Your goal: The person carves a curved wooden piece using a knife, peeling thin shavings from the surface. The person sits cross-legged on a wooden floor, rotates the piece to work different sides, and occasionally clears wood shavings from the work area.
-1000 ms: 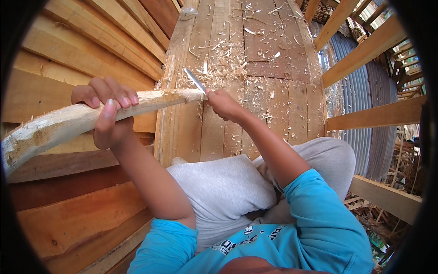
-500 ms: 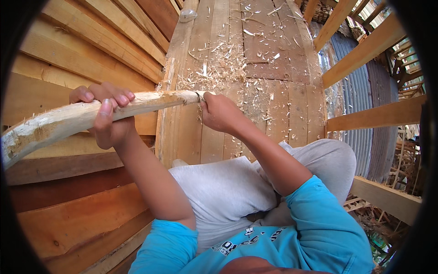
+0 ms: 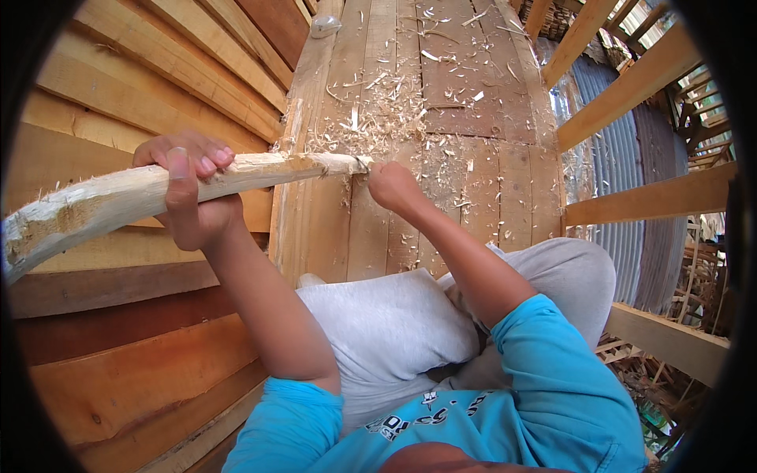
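A long, pale, peeled wooden stick (image 3: 268, 172), slightly curved with brownish patches, runs from the left rim to the middle of the view. My left hand (image 3: 189, 193) is wrapped round it, thumb across its upper side and fingertips over the top. At the narrow right end, my right hand (image 3: 393, 186) is closed in a fist on a knife (image 3: 362, 164). Only a small dark piece of the blade shows against the stick's tip; the fist hides the handle.
Curled wood shavings (image 3: 371, 126) litter the plank floor (image 3: 315, 236) ahead. A stacked-plank wall (image 3: 142, 87) closes the left side. On the right, a wooden rail (image 3: 654, 197) stands before corrugated metal sheets (image 3: 607, 158). A small clear object (image 3: 324, 27) lies at the far left.
My right fist and the blade have slid a little to the right, toward the stick's tip. My left hand keeps its grip, with its thumb and fingers slightly shifted.
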The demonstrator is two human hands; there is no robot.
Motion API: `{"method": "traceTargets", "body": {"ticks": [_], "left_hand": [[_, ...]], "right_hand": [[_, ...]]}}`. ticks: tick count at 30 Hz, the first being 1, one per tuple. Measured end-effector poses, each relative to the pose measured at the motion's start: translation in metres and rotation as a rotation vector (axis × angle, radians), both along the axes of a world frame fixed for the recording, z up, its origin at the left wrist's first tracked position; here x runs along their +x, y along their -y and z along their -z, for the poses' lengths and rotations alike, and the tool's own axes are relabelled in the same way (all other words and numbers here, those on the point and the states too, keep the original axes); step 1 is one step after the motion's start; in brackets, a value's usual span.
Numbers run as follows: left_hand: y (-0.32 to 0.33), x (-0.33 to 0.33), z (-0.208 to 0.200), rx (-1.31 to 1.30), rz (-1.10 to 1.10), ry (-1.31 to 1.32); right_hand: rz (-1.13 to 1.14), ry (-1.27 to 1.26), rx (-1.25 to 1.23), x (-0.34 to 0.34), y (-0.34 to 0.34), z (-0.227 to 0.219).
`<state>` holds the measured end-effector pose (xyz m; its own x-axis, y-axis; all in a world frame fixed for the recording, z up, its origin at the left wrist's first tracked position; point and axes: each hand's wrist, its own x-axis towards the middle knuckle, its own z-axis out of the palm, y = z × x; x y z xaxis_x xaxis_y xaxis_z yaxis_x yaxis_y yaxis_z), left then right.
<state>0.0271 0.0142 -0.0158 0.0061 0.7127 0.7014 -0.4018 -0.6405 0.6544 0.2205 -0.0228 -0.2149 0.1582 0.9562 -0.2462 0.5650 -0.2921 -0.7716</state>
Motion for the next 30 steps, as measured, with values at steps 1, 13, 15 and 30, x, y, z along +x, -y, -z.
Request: {"method": "traceTargets", "body": {"ticks": [1,13,15,30], "left_hand": [[0.003,-0.004,0.0,-0.01,-0.031,-0.016],[0.004,0.006,-0.002,-0.035,-0.038,0.039],[0.0,0.013,-0.003,-0.026,0.014,0.032],[-0.016,-0.014,0.017,0.009,-0.09,-0.063]], "right_hand": [[-0.03,-0.038,-0.041,-0.01,0.001,-0.043],[0.046,-0.001,0.024,-0.005,0.0,-0.01],[-0.261,0.226,0.131,0.022,-0.004,0.019],[0.018,0.023,-0.04,0.014,0.006,0.004]]}}
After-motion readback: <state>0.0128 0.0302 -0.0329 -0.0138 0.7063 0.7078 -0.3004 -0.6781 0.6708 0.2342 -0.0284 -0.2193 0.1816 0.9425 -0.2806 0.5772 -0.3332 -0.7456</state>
